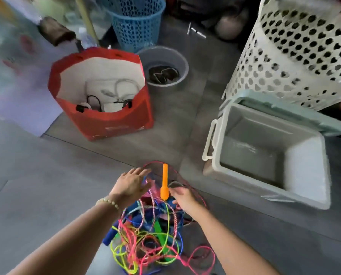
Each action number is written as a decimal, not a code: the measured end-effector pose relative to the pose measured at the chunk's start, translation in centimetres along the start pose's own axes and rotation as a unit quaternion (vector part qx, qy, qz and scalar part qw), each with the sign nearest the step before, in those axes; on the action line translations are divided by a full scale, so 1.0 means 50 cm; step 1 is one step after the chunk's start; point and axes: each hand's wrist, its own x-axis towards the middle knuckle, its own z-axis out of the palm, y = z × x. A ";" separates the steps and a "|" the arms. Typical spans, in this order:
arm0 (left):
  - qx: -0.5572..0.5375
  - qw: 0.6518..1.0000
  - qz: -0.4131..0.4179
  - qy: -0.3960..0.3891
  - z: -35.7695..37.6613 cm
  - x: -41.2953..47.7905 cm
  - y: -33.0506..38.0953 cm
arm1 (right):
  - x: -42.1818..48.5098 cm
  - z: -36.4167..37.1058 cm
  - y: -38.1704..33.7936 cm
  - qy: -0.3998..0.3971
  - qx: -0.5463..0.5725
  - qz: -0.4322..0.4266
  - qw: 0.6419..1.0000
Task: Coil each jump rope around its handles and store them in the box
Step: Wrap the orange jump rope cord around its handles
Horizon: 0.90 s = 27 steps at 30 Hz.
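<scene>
Step in hand: picking one rope out of the pile. No coiling has started.

Tangle of jump ropes point(145, 235) lies on the floor point(46, 185) right in front of the person; pink, yellow, blue and green cords are knotted together.

Right hand point(182, 197): fingers curled against the thick lower end of an orange handle point(164, 181), which stands upright above the pile. Looks like a pinch, though blurred.

Left hand point(131, 183): fingers spread and straight, holding nothing, just beside the handle.

Box point(302, 167) sits on the floor up and right of the pile, lid back, no rope showing inside.

Next call, by my reading: follow this handle's cord free and find its twin; loops will likely snag.

Room: bare floor to the left. Red bag point(100, 116) and white hamper point(294, 56) crowd the far side.
</scene>
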 end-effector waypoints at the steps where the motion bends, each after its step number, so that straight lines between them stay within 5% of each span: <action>1: -0.004 1.000 0.007 0.000 0.038 0.022 -0.010 | 0.028 0.016 0.018 -0.003 0.009 0.011 1.000; 10: -0.025 0.993 0.107 0.051 0.189 0.132 -0.058 | 0.149 0.060 0.046 -0.027 0.041 -0.061 0.997; 15: -0.060 0.984 0.146 0.080 0.114 0.150 -0.019 | 0.089 -0.008 -0.011 -0.162 0.147 -0.090 0.972; 20: -0.091 0.993 0.043 0.057 0.010 0.122 0.022 | 0.011 -0.054 -0.065 -0.195 0.223 -0.099 0.950; 24: -0.311 0.946 -0.083 0.052 -0.084 0.074 0.022 | -0.059 -0.114 -0.099 -0.166 0.197 -0.131 0.957; 27: -0.314 0.946 -0.066 0.054 -0.145 -0.003 0.034 | -0.135 -0.141 -0.121 -0.130 0.179 -0.186 0.957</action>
